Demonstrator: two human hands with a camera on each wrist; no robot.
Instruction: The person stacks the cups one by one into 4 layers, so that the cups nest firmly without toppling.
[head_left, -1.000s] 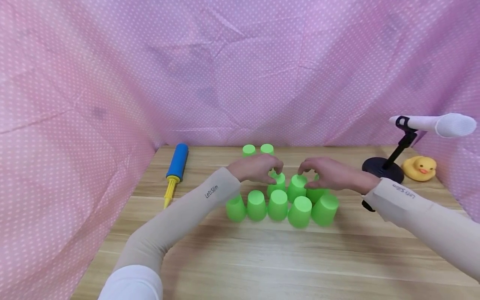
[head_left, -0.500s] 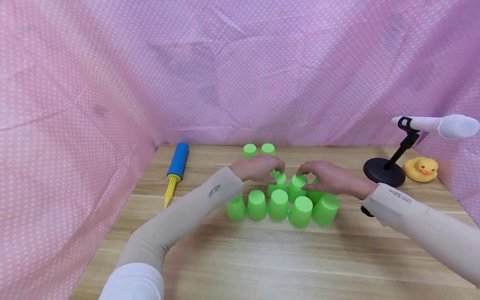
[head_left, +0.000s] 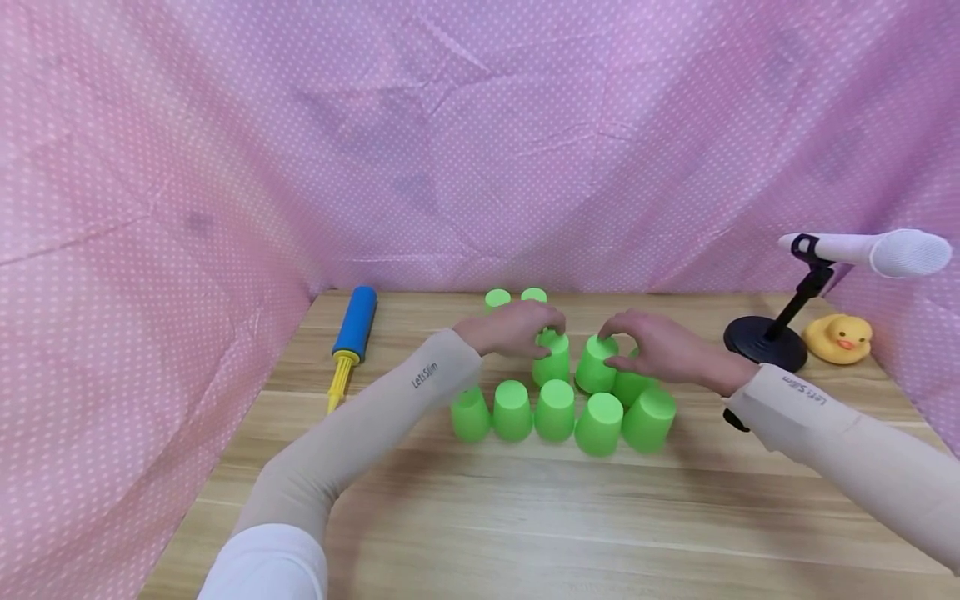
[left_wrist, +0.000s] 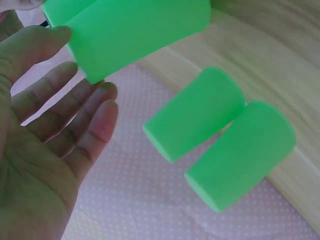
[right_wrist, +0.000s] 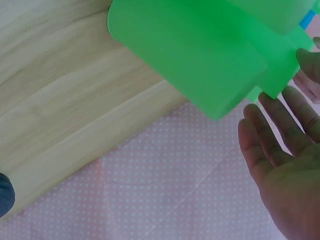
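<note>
Several green cups stand upside down on the wooden table (head_left: 480, 517). Five form a front row, from the left end cup (head_left: 470, 414) to the right end cup (head_left: 649, 419). Behind that row my left hand (head_left: 551, 329) grips the top of one green cup (head_left: 552, 362). My right hand (head_left: 609, 343) grips the top of a neighbouring green cup (head_left: 596, 367), with another cup (head_left: 632, 386) under its palm. In the left wrist view my fingers (left_wrist: 95, 100) lie along the held cup (left_wrist: 135, 35). In the right wrist view my fingertips (right_wrist: 305, 57) touch the held cup (right_wrist: 185, 55).
Two more green cups (head_left: 496, 298) (head_left: 534, 295) stand at the back by the pink dotted cloth (head_left: 480, 150). A blue and yellow pump (head_left: 349, 337) lies at the left. A microphone on a black stand (head_left: 765, 342) and a yellow rubber duck (head_left: 838, 337) sit at the right.
Both hands have risen slightly, and the two gripped cups sit a little higher and farther back than before. The front row has not moved.
</note>
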